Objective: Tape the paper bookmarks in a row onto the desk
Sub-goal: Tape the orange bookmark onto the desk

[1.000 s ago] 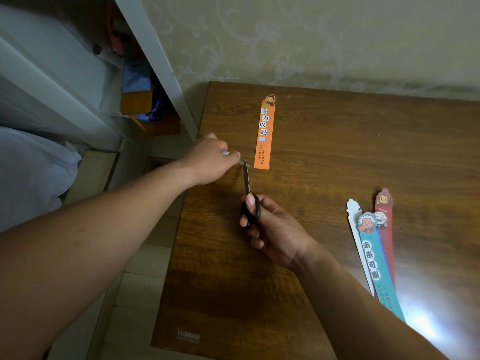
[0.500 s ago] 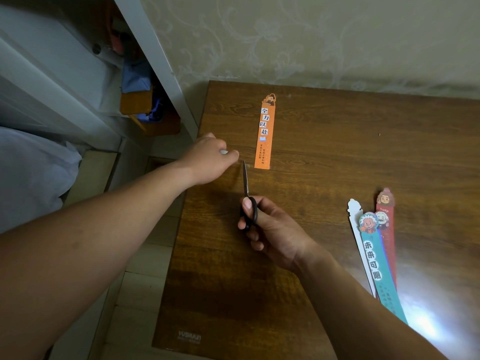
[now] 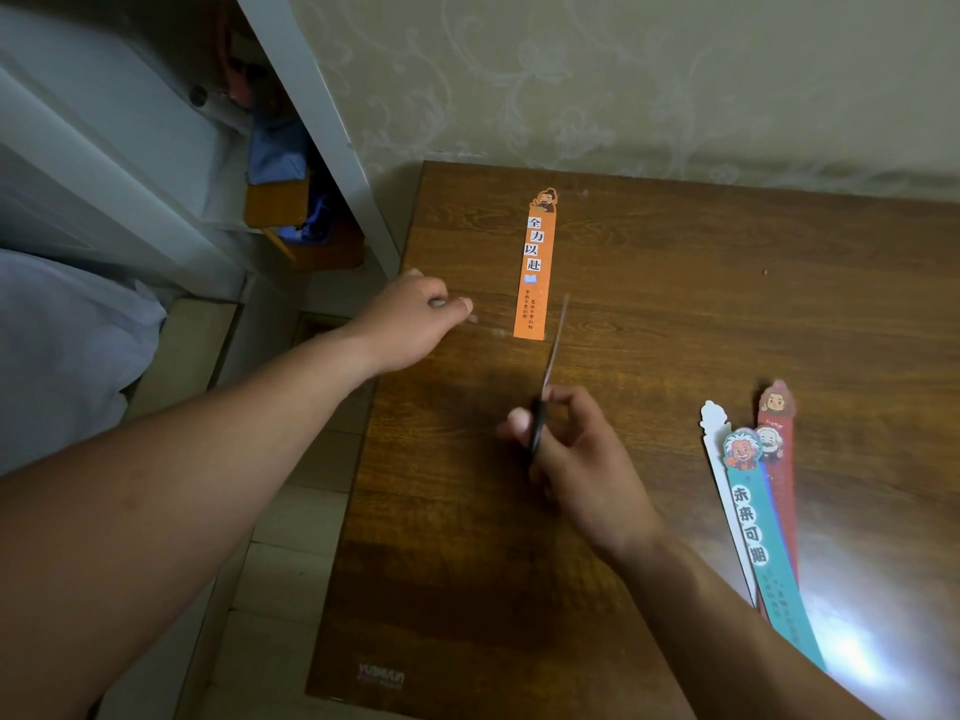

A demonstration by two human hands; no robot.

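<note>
Toward the far left of the desk [image 3: 727,304], the orange bookmark [image 3: 535,267] lay flat with its long side running away from the person, well apart from the remaining bookmarks [image 3: 753,527], which overlapped in a loose pile near the right edge. The left hand [image 3: 410,324], just beside the orange bookmark's near end, had its fingers curled and pinched something small and pale, most likely the tape [image 3: 439,304]; blur hid whether a strip reached from it to the paper. The right hand [image 3: 582,459] gripped the scissors [image 3: 551,366] by their black handles, the blades pointing away and lying just right of the bookmark's near end; whether they were parted could not be told. The step looked like laying a strip of tape over that near end. Doing it well would mean setting the scissors aside, holding the strip taut, bridging it half on paper and half on wood, and pressing outward from the middle without nudging the bookmark askew, since it sets the line for the row.
</note>
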